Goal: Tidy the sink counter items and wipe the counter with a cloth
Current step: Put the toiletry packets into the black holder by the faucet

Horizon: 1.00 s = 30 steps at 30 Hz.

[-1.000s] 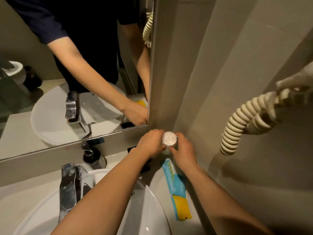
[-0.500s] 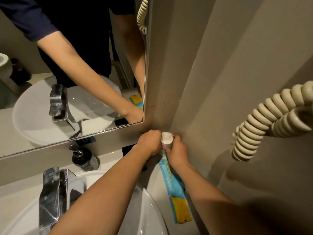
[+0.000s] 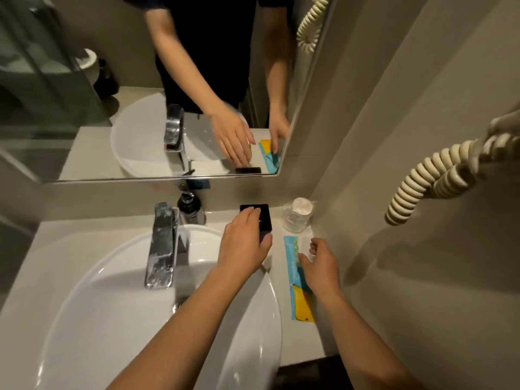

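Observation:
A clear glass with a white paper cover [image 3: 298, 218] stands in the far right corner of the pale counter [image 3: 278, 280], untouched. My left hand [image 3: 244, 246] is wrapped over a black square box [image 3: 260, 216] just left of the glass, thumb on its right side. My right hand [image 3: 320, 266] hovers with loosely curled fingers above a blue and yellow flat packet [image 3: 295, 277] that lies along the wall; whether it touches the packet I cannot tell.
A white basin [image 3: 112, 305] with a chrome tap [image 3: 161, 246] fills the left. A dark soap pump bottle [image 3: 190, 208] stands behind the tap. A coiled beige cord [image 3: 427, 178] hangs on the right wall. The mirror [image 3: 112, 80] is above.
Both hands have let go of the covered glass, now standing in the corner. My left hand has moved onto the black box and my right hand back over the packet.

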### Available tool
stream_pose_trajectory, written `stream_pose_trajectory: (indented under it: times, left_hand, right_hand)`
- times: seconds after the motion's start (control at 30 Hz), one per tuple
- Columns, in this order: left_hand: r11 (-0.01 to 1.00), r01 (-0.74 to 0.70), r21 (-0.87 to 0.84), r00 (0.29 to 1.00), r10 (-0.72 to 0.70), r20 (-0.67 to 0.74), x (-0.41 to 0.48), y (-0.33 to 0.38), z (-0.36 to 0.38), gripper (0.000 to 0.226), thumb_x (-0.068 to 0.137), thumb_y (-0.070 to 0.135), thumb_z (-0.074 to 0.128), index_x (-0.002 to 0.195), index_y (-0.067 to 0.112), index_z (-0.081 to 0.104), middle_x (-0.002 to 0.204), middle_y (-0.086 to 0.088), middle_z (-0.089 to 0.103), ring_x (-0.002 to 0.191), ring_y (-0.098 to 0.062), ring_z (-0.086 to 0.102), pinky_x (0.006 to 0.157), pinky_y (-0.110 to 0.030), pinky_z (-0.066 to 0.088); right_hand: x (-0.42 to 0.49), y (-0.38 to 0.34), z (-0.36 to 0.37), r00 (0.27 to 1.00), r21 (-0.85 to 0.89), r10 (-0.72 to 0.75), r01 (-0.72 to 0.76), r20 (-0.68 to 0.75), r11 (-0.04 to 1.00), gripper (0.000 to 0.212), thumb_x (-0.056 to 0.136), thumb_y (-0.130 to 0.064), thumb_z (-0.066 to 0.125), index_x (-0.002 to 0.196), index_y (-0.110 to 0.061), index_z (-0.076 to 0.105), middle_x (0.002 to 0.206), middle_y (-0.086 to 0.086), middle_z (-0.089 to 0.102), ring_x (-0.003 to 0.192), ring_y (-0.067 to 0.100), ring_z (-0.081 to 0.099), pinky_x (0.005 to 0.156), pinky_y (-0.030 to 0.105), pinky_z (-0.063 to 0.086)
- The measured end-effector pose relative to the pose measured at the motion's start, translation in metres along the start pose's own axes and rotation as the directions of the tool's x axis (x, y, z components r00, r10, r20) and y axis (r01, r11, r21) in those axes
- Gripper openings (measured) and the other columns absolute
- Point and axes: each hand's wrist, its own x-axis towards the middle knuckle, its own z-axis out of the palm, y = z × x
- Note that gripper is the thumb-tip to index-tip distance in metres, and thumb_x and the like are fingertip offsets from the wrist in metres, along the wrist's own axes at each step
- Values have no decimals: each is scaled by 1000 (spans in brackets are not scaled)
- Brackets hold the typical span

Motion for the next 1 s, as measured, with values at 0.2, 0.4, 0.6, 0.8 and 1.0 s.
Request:
stream_pose_trajectory:
  times: [0.2,0.4,0.6,0.8,1.0]
  left_hand:
    - [966,253,49,967,-252,-33,-65,-43,-11,51,92,40,59,131,8,51,131,-11,58,121,-32,56,100,-48,47]
    - [942,330,64,943,-333,32,-76,-72,4,65,98,45,49,144,0,39,155,-20,37,147,-32,29,121,-45,29]
    - [908,419,20,905,-420,69,-60,-80,20,86,101,52,38,158,1,0,169,-15,-4,156,-25,-8,127,-39,0]
    - [852,508,126,860,-510,-18,-50,-68,42,90,99,62,26,158,3,-9,169,-13,-12,156,-25,-13,124,-41,-5]
    - [828,528,187,847,-529,-52,-46,-69,53,91,98,64,23,157,5,-13,169,-13,-13,155,-28,-14,124,-44,-7]
  right_hand:
    - [-27,9,-3,998,-83,15,-9,68,996,43,96,-22,66,136,-14,52,131,6,63,111,22,65,90,39,58]
    - [-21,9,6,992,-167,-10,31,128,985,34,96,-21,65,128,-16,56,124,5,65,105,24,67,88,44,59]
    - [20,-2,27,981,-322,13,51,194,945,26,96,-20,64,118,-8,57,119,14,64,103,29,64,79,34,51]
    - [40,-5,46,973,-448,127,-28,193,894,44,89,-25,76,122,-6,54,124,17,61,109,32,65,80,34,53]
    - [44,-3,46,973,-417,147,-60,179,907,27,91,-29,72,103,-12,54,111,11,67,95,28,67,70,35,51]
